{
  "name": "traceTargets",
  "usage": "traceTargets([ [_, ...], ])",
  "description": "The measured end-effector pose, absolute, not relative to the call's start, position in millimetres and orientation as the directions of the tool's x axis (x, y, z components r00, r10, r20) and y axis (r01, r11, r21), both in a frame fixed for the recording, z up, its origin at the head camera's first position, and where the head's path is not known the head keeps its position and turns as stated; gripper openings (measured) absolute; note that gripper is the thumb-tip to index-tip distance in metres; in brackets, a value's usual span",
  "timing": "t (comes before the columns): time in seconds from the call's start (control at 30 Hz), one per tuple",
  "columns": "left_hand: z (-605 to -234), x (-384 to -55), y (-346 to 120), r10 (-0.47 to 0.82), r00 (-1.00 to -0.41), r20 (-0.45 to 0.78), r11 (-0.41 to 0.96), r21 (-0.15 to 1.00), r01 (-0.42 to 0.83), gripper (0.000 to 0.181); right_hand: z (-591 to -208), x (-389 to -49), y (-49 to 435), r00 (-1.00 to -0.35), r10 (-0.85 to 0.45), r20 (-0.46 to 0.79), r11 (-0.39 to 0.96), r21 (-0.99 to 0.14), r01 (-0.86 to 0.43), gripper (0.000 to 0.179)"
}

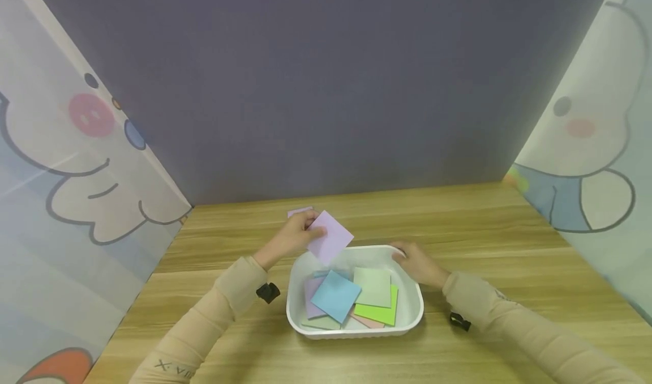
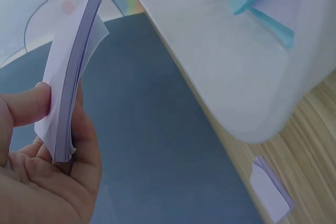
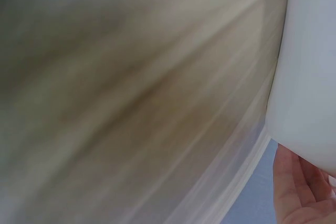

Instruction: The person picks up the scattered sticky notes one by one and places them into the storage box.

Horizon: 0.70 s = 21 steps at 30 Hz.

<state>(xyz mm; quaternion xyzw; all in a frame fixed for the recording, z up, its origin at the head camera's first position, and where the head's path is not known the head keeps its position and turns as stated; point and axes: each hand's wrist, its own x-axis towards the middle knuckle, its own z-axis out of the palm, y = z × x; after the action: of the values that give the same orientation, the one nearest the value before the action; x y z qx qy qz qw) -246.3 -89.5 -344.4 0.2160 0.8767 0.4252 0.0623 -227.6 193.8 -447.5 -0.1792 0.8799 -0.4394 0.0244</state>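
Observation:
Above the left back part of a white plastic tub point(image 1: 409, 302), my left hand point(image 1: 290, 238) pinches a lilac sticky-note pad point(image 1: 331, 238) between thumb and fingers. The left wrist view shows that pad point(image 2: 65, 77) edge-on, with a few sheets splayed from its back. My right hand point(image 1: 420, 266) grips the tub's back right rim, thumb inside and fingers point(image 3: 302, 182) round the outside. In the tub lie a blue pad point(image 1: 336, 296), a pale green pad point(image 1: 372, 286), a bright green pad point(image 1: 383, 314), and partly covered purple and pink ones.
Another lilac pad point(image 1: 299, 210) lies on the wooden table point(image 1: 214, 248) behind my left hand, partly hidden by it. A dark grey panel point(image 1: 326, 89) stands along the table's back edge. Cartoon-printed sheets point(image 1: 61, 163) flank both sides.

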Motion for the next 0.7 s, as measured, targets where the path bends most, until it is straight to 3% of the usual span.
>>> traceTargets([
  [0.27,-347.0,-236.1,-78.4,0.440,-0.882,0.166,0.614,0.662,0.431,0.025,-445.8,-227.0,193.5,-0.935,-0.334,0.121,0.560,-0.772,-0.300,0.028],
  [0.53,-351.4,-224.2,-66.5,0.536,-0.831,0.152,0.633,0.579,0.514,0.019,-447.6,-226.4,193.7,-0.941,-0.324,0.101,0.568,-0.774,-0.279,0.030],
  [0.7,-353.7,-214.8,-58.9,0.588,-0.790,0.177,0.691,0.397,0.604,0.025,-447.8,-225.5,194.9,-0.940,-0.328,0.097,0.548,-0.790,-0.273,0.028],
])
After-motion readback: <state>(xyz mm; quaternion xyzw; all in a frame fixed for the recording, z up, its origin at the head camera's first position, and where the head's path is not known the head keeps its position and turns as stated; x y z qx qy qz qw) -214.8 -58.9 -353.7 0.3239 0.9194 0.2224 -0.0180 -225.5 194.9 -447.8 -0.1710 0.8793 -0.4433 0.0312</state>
